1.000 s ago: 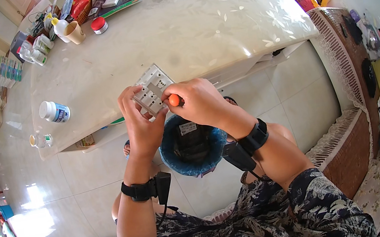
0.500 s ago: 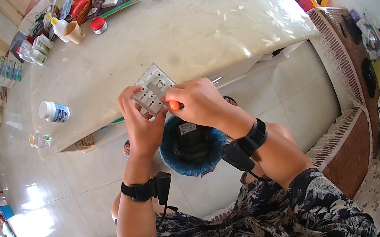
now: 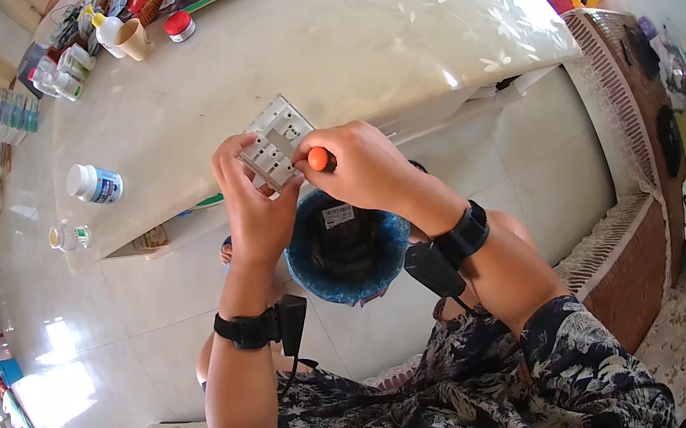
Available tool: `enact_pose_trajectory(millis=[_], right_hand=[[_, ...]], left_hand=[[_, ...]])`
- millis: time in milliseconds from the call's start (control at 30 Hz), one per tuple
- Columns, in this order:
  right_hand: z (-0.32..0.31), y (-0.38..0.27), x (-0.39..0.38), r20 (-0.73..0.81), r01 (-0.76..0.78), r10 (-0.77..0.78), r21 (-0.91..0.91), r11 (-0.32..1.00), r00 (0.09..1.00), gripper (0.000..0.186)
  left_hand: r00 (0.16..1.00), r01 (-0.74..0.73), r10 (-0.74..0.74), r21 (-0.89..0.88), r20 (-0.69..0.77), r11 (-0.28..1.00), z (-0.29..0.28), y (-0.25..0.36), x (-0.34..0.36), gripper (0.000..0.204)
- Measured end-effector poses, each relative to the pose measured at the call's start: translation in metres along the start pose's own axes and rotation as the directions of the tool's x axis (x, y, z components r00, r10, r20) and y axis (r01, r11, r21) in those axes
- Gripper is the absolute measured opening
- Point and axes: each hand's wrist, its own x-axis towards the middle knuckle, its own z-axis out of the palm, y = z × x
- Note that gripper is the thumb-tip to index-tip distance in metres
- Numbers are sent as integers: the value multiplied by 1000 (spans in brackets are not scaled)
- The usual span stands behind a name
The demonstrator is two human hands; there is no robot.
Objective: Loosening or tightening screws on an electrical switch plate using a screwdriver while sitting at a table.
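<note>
My left hand (image 3: 254, 202) grips a white electrical socket panel (image 3: 279, 131) by its left and lower edge, thumb below. The panel is tilted, and rows of slots and dark terminals show on the face toward me. My right hand (image 3: 362, 165) is closed round a screwdriver with an orange-ended black handle (image 3: 321, 159). Its tip is hidden by my fingers, close to the panel's lower right side. Both hands are above the table's near edge. Below them stands a bin lined with a blue bag (image 3: 308, 279), with a dark labelled package (image 3: 341, 237) inside.
On the white table (image 3: 389, 52), a white pill bottle (image 3: 95, 183) and a small clear jar (image 3: 69, 237) stand at the left. A red-lidded jar (image 3: 179, 26), a paper cup (image 3: 133, 40) and a pump bottle (image 3: 107, 28) are farther back. A wooden bench (image 3: 614, 259) is on the right.
The panel and both hands have risen slightly in the view. The screwdriver's orange end has shifted up and a little right, facing me more. Both hands keep their grip.
</note>
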Motion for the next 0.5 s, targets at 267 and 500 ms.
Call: enact_pose_trajectory(millis=[267,500], right_hand=[[5,7,-1,-36,65,-67,-47,997,997,16],[3,7,-1,-26,126,-130,-125,984,991,15]], left_hand=[[1000,-21,20,-36,-22,999,3,-3,1,69],[1000,9,-11,-87,-24,996,2,-3,-1,69]])
